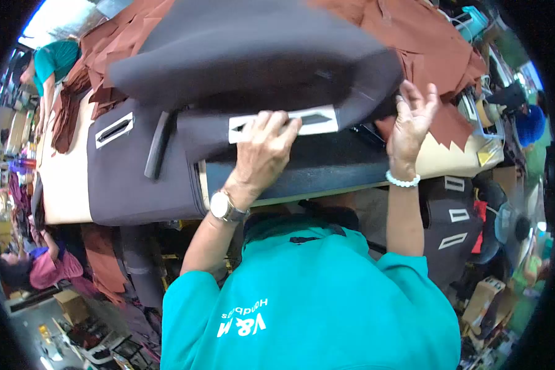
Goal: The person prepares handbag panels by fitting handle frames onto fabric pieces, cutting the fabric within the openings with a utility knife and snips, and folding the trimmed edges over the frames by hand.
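Note:
My left hand (265, 148), with a watch on its wrist, has its fingers curled over a white slotted patch (319, 121) on a dark brown panel (253, 61). The panel's far part is lifted, curved and blurred by motion. To the right, my right hand (411, 123) is raised with fingers apart, holding nothing, beside the panel's right edge. A dark board (302, 182) lies under the panel. Left of my left hand is a stack of dark panels (142, 191), whose top one bears a similar slotted patch (114, 130). A dark narrow bar (159, 145) rests on that stack.
Reddish-brown sheets (435, 55) are heaped at the back of the cream table (65, 191). More dark panels with slotted patches (459, 215) are low on the right. Other people (57, 60) are at the left. A cardboard box (484, 300) stands at lower right.

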The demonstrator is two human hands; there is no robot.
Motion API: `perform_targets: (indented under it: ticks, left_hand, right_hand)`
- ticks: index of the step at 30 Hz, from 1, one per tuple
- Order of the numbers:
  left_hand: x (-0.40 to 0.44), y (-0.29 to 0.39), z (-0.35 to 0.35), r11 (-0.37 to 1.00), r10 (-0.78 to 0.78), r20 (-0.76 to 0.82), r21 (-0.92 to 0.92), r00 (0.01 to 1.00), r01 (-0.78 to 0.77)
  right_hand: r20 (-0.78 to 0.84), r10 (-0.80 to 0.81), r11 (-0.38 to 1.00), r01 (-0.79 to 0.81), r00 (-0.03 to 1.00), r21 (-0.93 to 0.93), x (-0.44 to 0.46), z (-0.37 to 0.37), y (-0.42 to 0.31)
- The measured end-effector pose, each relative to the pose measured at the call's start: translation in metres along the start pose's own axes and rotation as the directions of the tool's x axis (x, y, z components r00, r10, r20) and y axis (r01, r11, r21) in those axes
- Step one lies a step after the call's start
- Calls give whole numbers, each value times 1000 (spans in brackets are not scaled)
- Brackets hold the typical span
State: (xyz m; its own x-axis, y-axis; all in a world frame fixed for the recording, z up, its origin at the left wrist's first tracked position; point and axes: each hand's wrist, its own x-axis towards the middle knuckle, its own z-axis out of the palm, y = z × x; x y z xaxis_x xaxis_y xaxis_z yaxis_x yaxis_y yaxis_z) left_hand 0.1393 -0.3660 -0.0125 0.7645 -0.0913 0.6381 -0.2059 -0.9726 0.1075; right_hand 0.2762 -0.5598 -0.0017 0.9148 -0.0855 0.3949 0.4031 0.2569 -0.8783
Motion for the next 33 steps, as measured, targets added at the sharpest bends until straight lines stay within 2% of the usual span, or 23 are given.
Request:
perform_targets:
  ticks: [1,2,4,5,6,7,9,11,12,15,16,22,25,28,31,33]
  left_hand:
    - [-7,5,2,998,-30,105,-45,994,34]
    - [-13,7,6,994,-51,146,-93,988,65]
    - [-18,10,9,978,-105,221,-155,970,141]
    - [-16,10,6,968,-135,252,-171,958,182]
    - [-12,11,2,957,-164,285,-187,945,222]
    - [-9,11,-1,944,-191,314,-201,930,262]
    - [-5,6,-3,916,-239,384,-216,892,338]
    - [0,4,-9,875,-304,474,-204,826,439]
    - [-1,2,-10,867,-299,452,-239,840,438]
    - [-3,-6,-10,776,-317,554,-316,770,546]
    - [-7,-7,-9,779,-299,517,-353,802,519]
    - [-15,-12,-11,780,-225,508,-417,831,466]
    - [-28,-11,-4,817,-225,368,-433,902,380]
    - [-31,-10,-3,840,-206,342,-418,917,345]
    - [-31,-10,-3,861,-181,323,-404,929,309]
    - [-30,-11,-3,874,-165,311,-395,936,285]
  right_hand:
    - [-30,-75,960,64,997,-274,1,-9,1]
    - [11,-431,703,343,902,-623,3,-11,-2]
    - [314,-414,644,519,854,-562,-5,-3,-26]
    - [456,-393,620,596,799,-510,-14,3,-36]
    - [592,-230,704,553,772,-446,-26,13,-42]
    - [714,-76,780,488,696,-392,-34,23,-45]
    - [843,132,794,453,522,-405,-42,30,-24]
    - [884,136,719,570,447,-398,-41,28,-6]
    - [904,141,680,624,404,-385,-40,27,-1]
    - [897,207,695,587,390,-416,-37,22,-1]
    - [894,207,688,591,397,-421,-37,19,0]
    - [897,164,751,538,410,-384,-34,11,5]
    - [913,157,761,544,376,-354,-32,7,6]
    - [937,115,800,528,329,-284,-28,-1,6]
    - [945,143,818,503,294,-280,-23,0,0]
    - [872,294,771,442,392,-459,-19,6,1]
